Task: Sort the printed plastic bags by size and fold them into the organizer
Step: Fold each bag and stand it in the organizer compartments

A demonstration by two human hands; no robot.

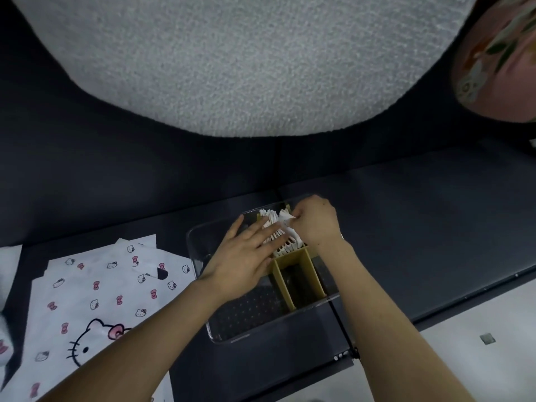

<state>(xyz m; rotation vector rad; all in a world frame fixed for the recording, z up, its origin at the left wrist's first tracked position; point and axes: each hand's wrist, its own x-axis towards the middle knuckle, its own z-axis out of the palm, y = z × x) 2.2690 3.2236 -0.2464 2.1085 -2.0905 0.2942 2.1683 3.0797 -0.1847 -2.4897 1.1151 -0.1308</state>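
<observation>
The folded bags [275, 232] stand on edge in a tight white row in the far part of the organizer [200, 256], a clear tray on the dark table [435, 227]. They are packed into the narrow lane made by a tan divider [309, 266] along the tray's right side. The row's long axis runs near to far, leaning a little to the left at the far end. The folded edges point up and each bag's flat faces look along the row.

The right hand [314, 223] is at the far end of the row, its fingers curled in and pinching the end bag [285, 218], which stands slightly above the rest. The left hand [246, 256] lies over the row from the left with straight, spread fingers that press on the bags without gripping them.

A good part of the task looks done, since many bags are already folded and filed. Plenty is left, though. The near section of the lane shows only its dark floor, and a pile of flat bags [95, 294] with a cat-and-bow print lies unfolded on the table to the left, well apart from the tray. At least two sizes seem to overlap in that pile, so more sorting is probably needed too.
</observation>
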